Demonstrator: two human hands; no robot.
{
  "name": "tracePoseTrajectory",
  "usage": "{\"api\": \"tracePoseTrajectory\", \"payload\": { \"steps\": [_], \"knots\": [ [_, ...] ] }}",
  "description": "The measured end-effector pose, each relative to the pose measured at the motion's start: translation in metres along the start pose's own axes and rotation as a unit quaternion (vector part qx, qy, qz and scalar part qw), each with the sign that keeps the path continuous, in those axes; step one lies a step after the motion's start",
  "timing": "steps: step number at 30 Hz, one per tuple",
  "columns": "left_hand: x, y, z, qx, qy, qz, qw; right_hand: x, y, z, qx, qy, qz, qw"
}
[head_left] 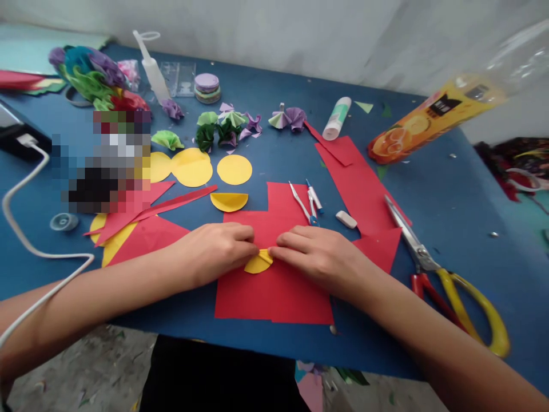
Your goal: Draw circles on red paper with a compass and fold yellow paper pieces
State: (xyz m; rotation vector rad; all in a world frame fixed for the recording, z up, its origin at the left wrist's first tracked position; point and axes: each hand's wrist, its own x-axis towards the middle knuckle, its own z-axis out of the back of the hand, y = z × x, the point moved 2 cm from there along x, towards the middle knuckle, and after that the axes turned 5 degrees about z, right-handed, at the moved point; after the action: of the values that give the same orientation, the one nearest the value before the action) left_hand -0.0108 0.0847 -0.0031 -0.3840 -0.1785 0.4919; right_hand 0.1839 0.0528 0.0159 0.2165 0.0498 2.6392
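Red paper (274, 298) lies flat on the blue table (171, 323), close to its near edge. On it is a small yellow piece (258, 264), creased along its far side and rounded on the near one. The left hand (225, 247) pinches its left end, fingertips pressed together; the right hand (319, 253), fingers bunched with almost no gap, pinches the right end. Scissors (422, 256) lie off to the right. Beyond the hands are an eraser (346, 219), a compass (313, 220), a folded half-circle (229, 202), a yellow circle (234, 170) and, farther, a glue stick (337, 118).
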Motion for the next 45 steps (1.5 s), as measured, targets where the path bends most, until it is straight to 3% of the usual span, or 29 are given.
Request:
{"api": "tracePoseTrajectory", "payload": {
  "steps": [4,9,11,15,19,22,26,32,45],
  "knots": [
    [0.001,0.001,0.000,-0.009,-0.003,0.004,1.000,-0.006,-0.005,0.001,0.017,0.013,-0.018,1.000],
    [0.001,0.002,-0.004,-0.046,-0.020,0.021,0.999,-0.005,-0.007,-0.004,0.120,-0.066,-0.088,0.987],
    [0.002,0.001,-0.005,-0.068,-0.024,0.041,0.997,-0.002,-0.005,-0.008,0.125,-0.071,-0.099,0.985],
    [0.005,-0.003,-0.001,-0.116,-0.023,0.080,0.990,0.005,0.000,-0.012,0.062,-0.043,-0.082,0.994],
    [0.006,-0.008,0.007,-0.127,-0.028,0.146,0.981,0.007,0.006,-0.005,-0.025,-0.076,-0.037,0.996],
    [0.005,-0.010,0.009,-0.157,-0.031,0.160,0.974,0.008,0.012,0.003,-0.074,-0.100,-0.013,0.992],
    [0.003,-0.010,0.008,-0.178,-0.092,0.115,0.973,0.008,0.017,0.008,-0.049,-0.145,-0.033,0.988],
    [0.000,-0.010,0.009,-0.097,-0.219,0.025,0.970,0.007,0.016,0.004,0.089,-0.220,-0.110,0.965],
    [-0.002,-0.015,0.013,-0.059,-0.231,-0.026,0.971,0.004,0.022,0.015,-0.084,-0.190,-0.002,0.978]
  ]
}}
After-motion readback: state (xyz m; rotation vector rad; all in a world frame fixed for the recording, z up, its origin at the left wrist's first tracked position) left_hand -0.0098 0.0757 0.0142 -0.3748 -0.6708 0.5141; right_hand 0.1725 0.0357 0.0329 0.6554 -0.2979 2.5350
